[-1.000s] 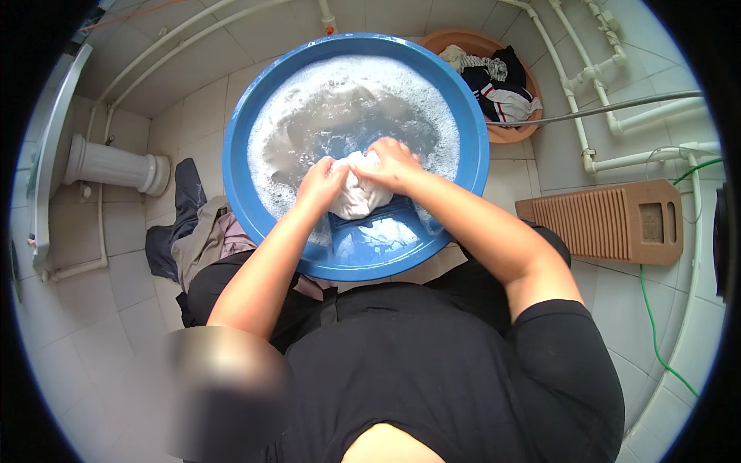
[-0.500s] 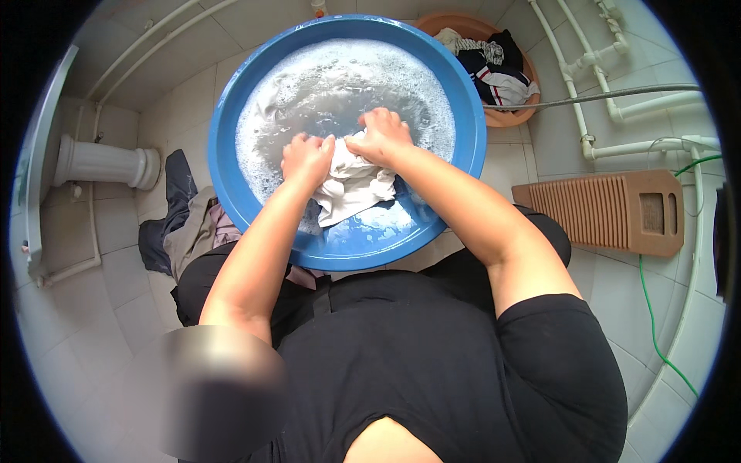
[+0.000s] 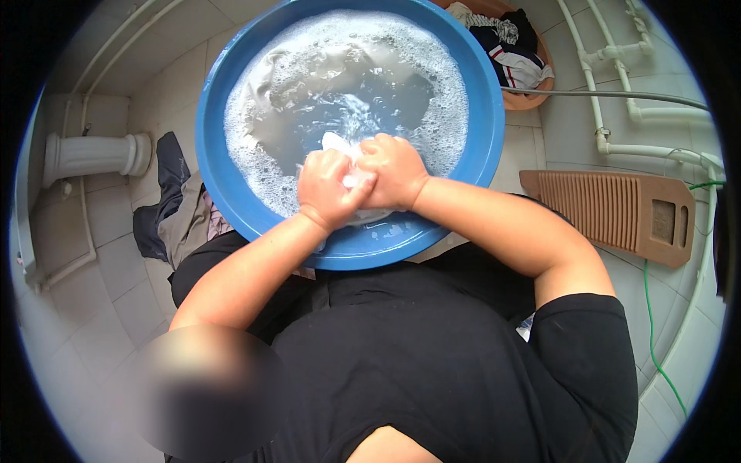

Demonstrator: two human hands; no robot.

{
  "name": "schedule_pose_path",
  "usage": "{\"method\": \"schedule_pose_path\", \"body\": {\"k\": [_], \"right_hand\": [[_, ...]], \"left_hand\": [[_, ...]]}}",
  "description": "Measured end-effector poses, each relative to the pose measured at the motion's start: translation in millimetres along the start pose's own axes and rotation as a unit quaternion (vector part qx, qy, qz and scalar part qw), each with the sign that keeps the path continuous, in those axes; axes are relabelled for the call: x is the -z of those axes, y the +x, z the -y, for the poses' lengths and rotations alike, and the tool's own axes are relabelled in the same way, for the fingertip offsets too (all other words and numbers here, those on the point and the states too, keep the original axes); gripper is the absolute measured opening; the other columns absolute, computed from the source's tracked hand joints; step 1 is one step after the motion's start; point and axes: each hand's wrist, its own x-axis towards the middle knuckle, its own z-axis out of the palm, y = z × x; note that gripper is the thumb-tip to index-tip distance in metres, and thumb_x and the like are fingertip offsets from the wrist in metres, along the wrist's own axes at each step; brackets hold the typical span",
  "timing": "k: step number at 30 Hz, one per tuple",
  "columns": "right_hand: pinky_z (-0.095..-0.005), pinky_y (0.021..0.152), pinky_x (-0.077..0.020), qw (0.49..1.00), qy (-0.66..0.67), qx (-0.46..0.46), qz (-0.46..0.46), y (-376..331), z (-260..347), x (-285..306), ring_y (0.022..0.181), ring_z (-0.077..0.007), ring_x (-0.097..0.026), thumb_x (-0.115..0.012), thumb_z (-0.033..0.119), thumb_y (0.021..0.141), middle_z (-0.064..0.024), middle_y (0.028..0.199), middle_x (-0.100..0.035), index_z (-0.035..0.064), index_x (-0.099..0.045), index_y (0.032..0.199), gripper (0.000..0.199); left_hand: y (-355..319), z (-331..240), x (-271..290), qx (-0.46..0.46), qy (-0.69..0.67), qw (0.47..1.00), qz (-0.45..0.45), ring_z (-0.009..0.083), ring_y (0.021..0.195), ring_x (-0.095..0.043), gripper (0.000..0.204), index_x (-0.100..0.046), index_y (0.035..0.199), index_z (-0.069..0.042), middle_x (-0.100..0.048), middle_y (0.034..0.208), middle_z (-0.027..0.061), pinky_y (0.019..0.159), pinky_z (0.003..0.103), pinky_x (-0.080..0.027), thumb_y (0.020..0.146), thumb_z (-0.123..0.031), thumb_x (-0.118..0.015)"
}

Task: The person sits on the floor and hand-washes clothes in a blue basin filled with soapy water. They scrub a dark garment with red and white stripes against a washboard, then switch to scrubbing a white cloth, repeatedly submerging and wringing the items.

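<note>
Cloth (image 3: 334,143), white and wet, is bunched up in two hands over the near side of a big blue tub (image 3: 210,127). The left hand (image 3: 328,185) is closed around it, with its thumb pointing across to the other hand. The right hand (image 3: 390,171) is closed on it too, and the two hands touch. A bit of the cloth pokes out above the hands, and a bit shows between them. Gray water (image 3: 394,100) fills the tub, with white suds (image 3: 449,85) in a ring around it. Behind the tub, on the right, is an orange basin (image 3: 529,101) with black, white and striped clothes (image 3: 519,68) in it. A brown washboard (image 3: 594,207) is off to the right, with a green cord (image 3: 651,332) near it. On the left, dark, tan and pink clothes (image 3: 181,208) lie on the tile floor (image 3: 104,289), and a white post (image 3: 96,157) is past them.
</note>
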Motion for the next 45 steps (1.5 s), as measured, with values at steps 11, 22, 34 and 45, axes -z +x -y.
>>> {"method": "schedule_pose_path", "body": {"k": [11,22,34,45], "right_hand": [[-0.0388,0.067,-0.0473,0.981,0.151,-0.118,0.034,41.5,-36.5,-16.7,0.074,-0.0316,-0.06,-0.056,0.049,0.072,-0.0112,0.077,-0.064,0.0103,-0.065,0.07,0.04],[-0.0421,0.091,-0.0418,0.887,0.241,-0.372,-0.126,59.9,-74.9,13.0,0.111,-0.0306,-0.05,-0.05,0.046,0.084,-0.0169,0.124,-0.049,0.0062,-0.049,0.12,0.053],[-0.0409,0.105,-0.026,0.963,-0.129,-0.18,0.157,105.1,-86.4,-27.4,0.128,-0.0341,-0.032,-0.055,0.061,0.071,-0.0142,0.14,-0.034,0.0186,-0.046,0.13,0.073],[-0.0419,0.08,-0.0502,0.824,0.414,-0.382,0.063,95.1,-72.5,-6.8,0.094,-0.0312,-0.061,-0.06,0.029,0.08,-0.0173,0.103,-0.062,0.0006,-0.052,0.115,0.046]], "left_hand": [[16.5,45.4,-14.7,0.123,-0.244,0.96,-0.054,0.0235,0.067,-0.055,0.036,-0.058,0.072,-0.005,-0.058,0.07,0.01,0.063,0.035,-0.043,0.084,-0.038,-0.05],[30.3,99.4,14.6,0.444,-0.338,0.792,-0.246,0.0341,0.097,-0.056,0.063,-0.041,0.123,0.002,-0.05,0.117,0.022,0.082,0.042,-0.049,0.08,-0.04,-0.061],[45.2,98.4,8.9,0.373,0.01,0.909,0.188,0.0331,0.117,-0.046,0.094,-0.033,0.136,-0.006,-0.049,0.125,0.0209,0.098,0.037,-0.037,0.065,-0.055,-0.069],[47.6,65.5,19.3,0.42,0.058,0.897,0.124,0.0374,0.13,-0.025,0.068,-0.038,0.133,-0.017,-0.038,0.136,0.015,0.106,0.042,-0.024,0.076,-0.045,-0.061]]}}
